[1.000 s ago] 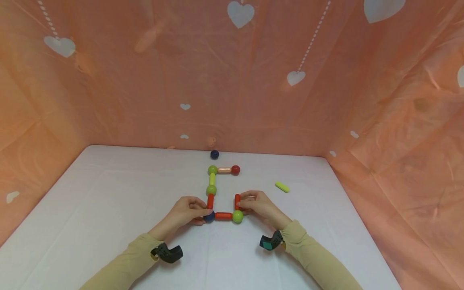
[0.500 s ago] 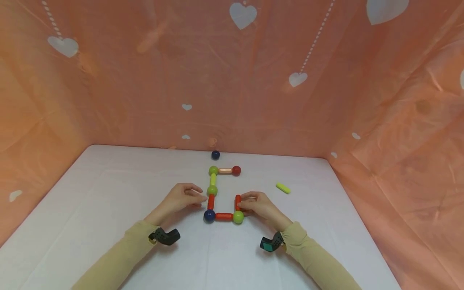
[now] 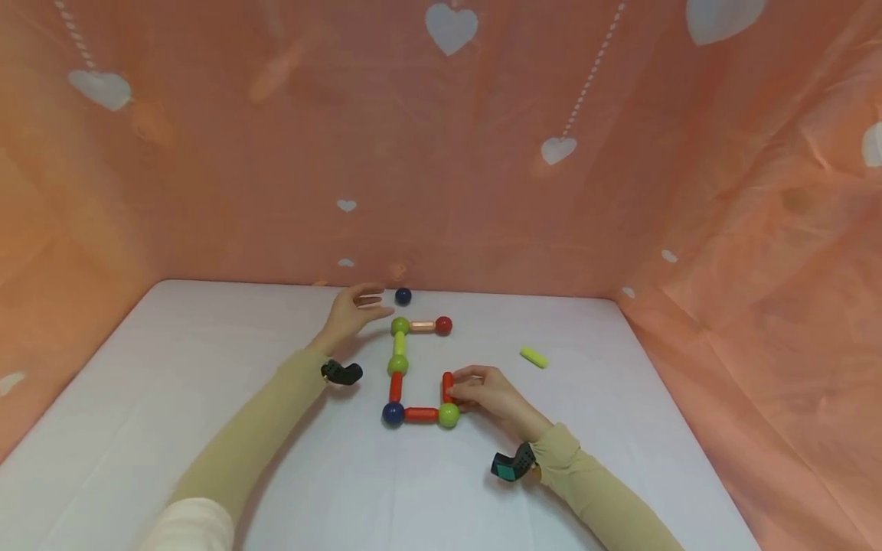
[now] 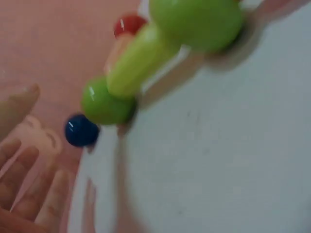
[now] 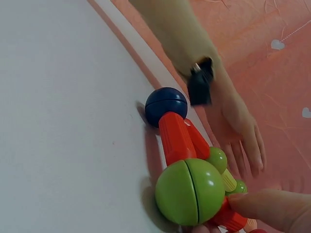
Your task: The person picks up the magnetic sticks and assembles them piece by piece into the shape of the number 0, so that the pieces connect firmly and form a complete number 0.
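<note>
A chain of balls and rods lies on the white table. Its near side has a dark blue ball (image 3: 393, 414), a red rod (image 3: 422, 415) and a green ball (image 3: 449, 415). From that green ball a second red rod (image 3: 448, 386) points away, and my right hand (image 3: 491, 392) pinches it between thumb and fingers. My left hand (image 3: 350, 315) reaches toward a loose dark blue ball (image 3: 403, 296) at the back edge, fingers apart and not touching it. In the left wrist view, this blue ball (image 4: 81, 130) sits beyond a green ball (image 4: 108, 101).
The chain's far end has a green ball (image 3: 400, 326), a pale orange rod (image 3: 423, 326) and a red ball (image 3: 444, 325). A loose yellow-green rod (image 3: 534, 357) lies to the right. Orange cloth with hearts (image 3: 451, 29) walls the back and sides.
My left hand has let go of the chain's near blue ball and moved away from me, up to the loose blue ball. My right hand stays on the red rod.
</note>
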Demonstrator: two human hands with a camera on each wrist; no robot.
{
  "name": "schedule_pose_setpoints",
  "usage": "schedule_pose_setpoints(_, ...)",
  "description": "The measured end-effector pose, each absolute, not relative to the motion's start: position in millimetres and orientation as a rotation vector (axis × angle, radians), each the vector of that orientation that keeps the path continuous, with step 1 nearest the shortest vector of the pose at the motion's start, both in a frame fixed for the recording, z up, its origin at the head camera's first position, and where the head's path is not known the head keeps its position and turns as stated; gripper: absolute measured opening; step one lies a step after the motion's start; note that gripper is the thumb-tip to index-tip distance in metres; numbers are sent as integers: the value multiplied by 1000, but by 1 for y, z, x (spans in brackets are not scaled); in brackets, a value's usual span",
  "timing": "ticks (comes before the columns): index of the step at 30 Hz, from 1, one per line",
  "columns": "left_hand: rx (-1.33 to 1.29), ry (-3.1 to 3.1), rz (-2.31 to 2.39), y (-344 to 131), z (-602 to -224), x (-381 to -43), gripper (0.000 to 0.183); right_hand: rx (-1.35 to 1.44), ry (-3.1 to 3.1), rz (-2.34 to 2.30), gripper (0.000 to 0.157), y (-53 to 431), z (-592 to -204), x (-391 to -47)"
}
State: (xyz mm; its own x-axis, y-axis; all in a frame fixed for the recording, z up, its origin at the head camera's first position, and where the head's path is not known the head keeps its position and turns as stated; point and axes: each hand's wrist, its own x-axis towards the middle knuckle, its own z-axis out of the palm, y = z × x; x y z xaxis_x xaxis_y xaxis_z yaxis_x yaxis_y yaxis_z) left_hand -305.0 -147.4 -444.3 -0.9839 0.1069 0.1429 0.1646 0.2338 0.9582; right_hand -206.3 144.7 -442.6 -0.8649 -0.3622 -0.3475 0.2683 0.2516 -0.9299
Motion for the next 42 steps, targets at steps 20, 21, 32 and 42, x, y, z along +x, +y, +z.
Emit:
schedule_pose_setpoints(20,-330,-2529,-1747,-131,-448,-343,52,-139,2020,-1649,39,138,-442,-204)
schedule_pose_setpoints(21,-346,-2521,-1758,-131,-448,-344,50,-135,2017,-1649,39,138,-441,-204)
schedule_pose_setpoints(32,-356,-2502,-1833,-129,-445,-335,37,-138,2024,-1639,39,135,-438,-206)
schedule_pose_setpoints(42,-225,-2480,-1915,-140,-447,-330,38,-163,2007,-1649,39,133,-441,-209)
